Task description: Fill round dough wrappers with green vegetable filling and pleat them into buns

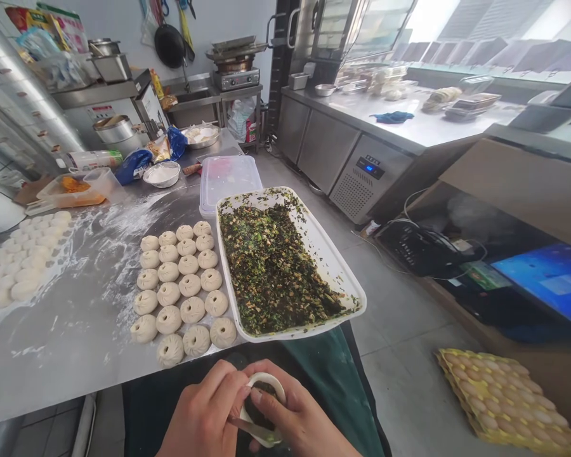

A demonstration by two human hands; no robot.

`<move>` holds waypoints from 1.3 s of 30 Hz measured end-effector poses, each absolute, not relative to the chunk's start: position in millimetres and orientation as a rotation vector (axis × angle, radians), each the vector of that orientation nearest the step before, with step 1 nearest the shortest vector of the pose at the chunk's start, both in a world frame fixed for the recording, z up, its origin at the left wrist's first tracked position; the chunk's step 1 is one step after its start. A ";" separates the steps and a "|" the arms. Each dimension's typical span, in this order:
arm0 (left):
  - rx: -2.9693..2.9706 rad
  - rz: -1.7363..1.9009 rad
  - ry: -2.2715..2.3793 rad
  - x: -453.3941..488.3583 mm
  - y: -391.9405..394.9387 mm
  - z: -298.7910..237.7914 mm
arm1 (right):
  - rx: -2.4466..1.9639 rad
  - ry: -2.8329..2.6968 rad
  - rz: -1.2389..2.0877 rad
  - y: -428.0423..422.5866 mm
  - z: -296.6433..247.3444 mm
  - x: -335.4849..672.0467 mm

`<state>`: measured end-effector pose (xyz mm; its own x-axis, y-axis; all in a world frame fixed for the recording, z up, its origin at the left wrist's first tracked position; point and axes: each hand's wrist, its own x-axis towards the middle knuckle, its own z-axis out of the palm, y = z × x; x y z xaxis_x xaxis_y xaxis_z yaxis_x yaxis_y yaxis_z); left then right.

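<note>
Close to my body, at the table's front edge, a round dough wrapper [279,388] holds dark green filling. My right hand [301,409] cups it, with the thumb over the filling. My left hand [209,406] is closed, its fingertips pinching the wrapper's near-left rim. A narrow flat metal spatula [253,430] sticks out from under the left fingers across the wrapper; how it is gripped is partly hidden. Just beyond my hands stands a white tub [359,303] of chopped green filling [273,266]. Rows of pleated buns [193,310] sit left of the tub.
Flattish dough pieces [28,257] lie at the left of the floured steel table [90,317]. A plastic lid [231,178] and a bowl of flour [162,173] are farther back. An egg tray [509,400] is low at right, below a steel counter [333,152].
</note>
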<state>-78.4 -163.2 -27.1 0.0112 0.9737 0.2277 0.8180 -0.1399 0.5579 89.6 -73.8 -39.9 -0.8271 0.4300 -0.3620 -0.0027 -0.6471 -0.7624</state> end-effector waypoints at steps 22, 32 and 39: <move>2.342 0.519 1.793 -73.7 -162.6 -36.7 | -0.989 -1.992 2.074 -61.5 -29.6 91.0; 2.286 0.456 1.797 -74.8 -159.4 -37.6 | -0.899 -2.051 2.133 -50.9 -29.5 98.7; 2.205 0.675 1.865 -80.4 -159.5 -39.2 | -0.606 -1.293 2.497 -58.6 -37.0 100.3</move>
